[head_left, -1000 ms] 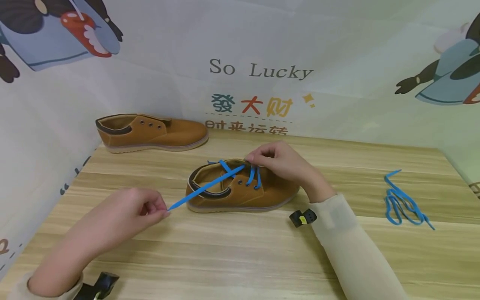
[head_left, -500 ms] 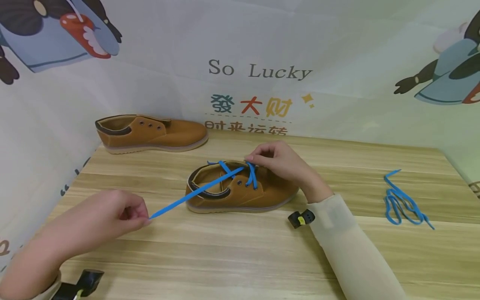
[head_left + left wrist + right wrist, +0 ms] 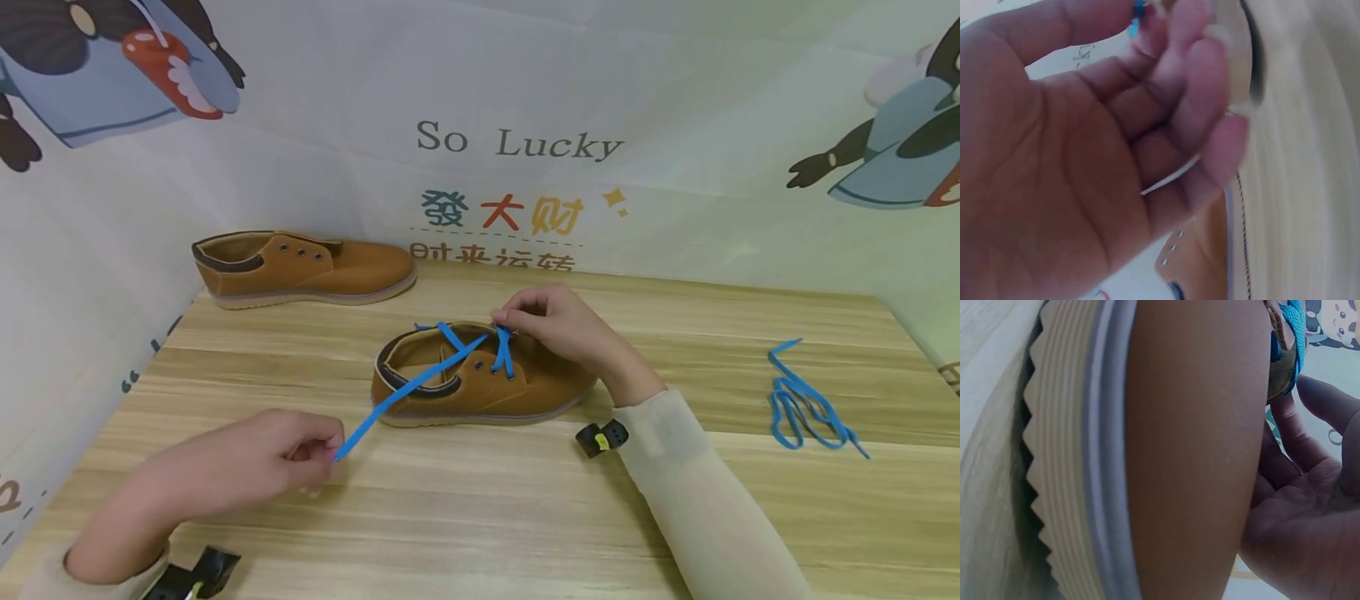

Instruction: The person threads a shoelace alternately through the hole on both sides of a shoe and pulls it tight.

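Observation:
A brown shoe [image 3: 543, 387] sits on the table, its toe pointing right, with a blue shoelace [image 3: 408, 387] partly threaded through its eyelets. My left hand [image 3: 255, 467] pinches one end of that shoelace, to the left of and nearer than the shoe; the lace sags slightly between. My right hand [image 3: 562, 329] reaches over the toe, thumb and finger pinching the top of the shoe near the tongue, beside the crossed lace. In the right wrist view the brown shoe [image 3: 1197, 450] hides part of the fingers. The lace's other end lies over the shoe's far side.
A second brown shoe [image 3: 352, 271], without a lace, stands at the back left. Another blue shoelace [image 3: 810, 404] lies in a loose bundle on the right of the wooden table [image 3: 480, 517]. A printed cloth [image 3: 517, 75] hangs behind.
My left hand pulled the lace out leftward, then came back right and lower, and the lace slackened. The lace crossing over the tongue drew tighter. My right hand stayed nearly still.

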The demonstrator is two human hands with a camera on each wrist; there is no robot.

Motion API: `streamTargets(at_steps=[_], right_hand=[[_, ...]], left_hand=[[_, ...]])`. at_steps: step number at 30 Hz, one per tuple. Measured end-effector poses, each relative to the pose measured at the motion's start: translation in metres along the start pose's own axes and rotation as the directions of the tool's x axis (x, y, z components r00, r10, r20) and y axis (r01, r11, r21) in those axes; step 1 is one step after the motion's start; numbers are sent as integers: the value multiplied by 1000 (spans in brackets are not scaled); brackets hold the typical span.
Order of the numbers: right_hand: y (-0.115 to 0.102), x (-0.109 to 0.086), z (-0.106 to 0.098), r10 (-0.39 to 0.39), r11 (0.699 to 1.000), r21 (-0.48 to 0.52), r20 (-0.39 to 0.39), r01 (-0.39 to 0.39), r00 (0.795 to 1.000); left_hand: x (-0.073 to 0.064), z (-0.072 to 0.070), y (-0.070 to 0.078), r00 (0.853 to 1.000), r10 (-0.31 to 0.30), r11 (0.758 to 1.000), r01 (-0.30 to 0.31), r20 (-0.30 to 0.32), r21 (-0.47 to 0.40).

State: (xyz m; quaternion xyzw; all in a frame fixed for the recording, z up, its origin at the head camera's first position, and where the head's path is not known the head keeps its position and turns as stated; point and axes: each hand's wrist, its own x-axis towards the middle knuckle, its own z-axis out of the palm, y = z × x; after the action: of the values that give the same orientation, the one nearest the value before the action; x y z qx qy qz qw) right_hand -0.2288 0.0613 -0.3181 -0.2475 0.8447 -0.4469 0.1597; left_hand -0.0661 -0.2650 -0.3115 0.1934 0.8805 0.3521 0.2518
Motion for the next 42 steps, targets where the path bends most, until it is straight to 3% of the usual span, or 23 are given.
streamTargets(at_steps=[7,11,14,16,18,22,27,32,37,42], right_hand=[[-5,-4,-3,-2,998,-60,-25,0,1000],[-12,-9,-4,-45,995,-96,-66,39,997],[-18,-12,-4,-89,989,-128,-88,77,992],[-22,-15,-4,-111,984,-151,-93,96,989],[-26,-18,-4,-137,976,-180,-79,121,987],[-31,-22,-4,-182,957,-230,11,180,983],[-34,-23,-1,-211,933,-267,136,241,968],[-35,-23,1,-231,901,-327,192,284,954],[-35,-22,6,-240,878,-377,182,293,954],[-35,-21,9,-241,875,-389,168,288,956]], left_hand=[[12,3,22,989,114,988,-124,-98,-94],[17,1,33,974,133,980,-156,-183,-122],[24,0,41,959,112,970,-163,-259,-182],[32,-2,47,941,82,969,-152,-327,-195],[42,-2,55,915,21,978,-102,-403,-182],[66,-3,68,862,-49,989,-30,-505,-147],[97,-1,73,852,-38,987,-51,-522,-154],[122,6,72,839,-15,993,-53,-544,-109],[129,12,70,812,-16,997,-31,-583,-71],[130,13,71,825,-28,1000,23,-564,-16]])
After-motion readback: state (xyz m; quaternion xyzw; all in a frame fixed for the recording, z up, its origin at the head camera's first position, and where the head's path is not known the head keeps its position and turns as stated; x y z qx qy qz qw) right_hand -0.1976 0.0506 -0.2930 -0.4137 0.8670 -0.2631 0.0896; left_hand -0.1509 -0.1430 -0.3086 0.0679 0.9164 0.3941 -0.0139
